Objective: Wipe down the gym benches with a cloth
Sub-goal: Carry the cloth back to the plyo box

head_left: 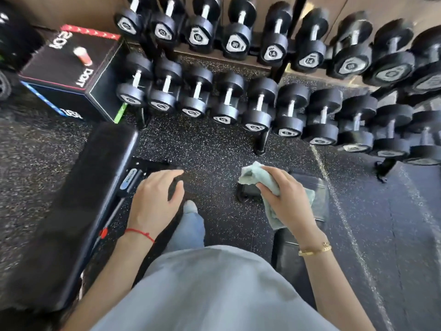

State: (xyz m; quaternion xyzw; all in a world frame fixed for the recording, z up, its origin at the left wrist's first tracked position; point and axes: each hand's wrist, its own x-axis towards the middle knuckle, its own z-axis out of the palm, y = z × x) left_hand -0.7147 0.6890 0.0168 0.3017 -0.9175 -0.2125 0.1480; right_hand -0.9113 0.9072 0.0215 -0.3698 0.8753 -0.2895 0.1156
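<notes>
R hand fingers pinching crumpled fuzzy green cloth; L hand fingers spread, beside padded black bench.

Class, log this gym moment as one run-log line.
left hand: open, holding nothing | right hand: grips green cloth | black bench: at left, untouched | dumbbell rack: ahead

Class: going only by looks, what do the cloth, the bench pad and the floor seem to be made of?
Cloth: soft pale-green fabric, likely microfibre; it bunches in the right hand.
Bench pad: black padded vinyl or leather, faint sheen.
Floor: probably rubber matting, matte, speckled.
</notes>
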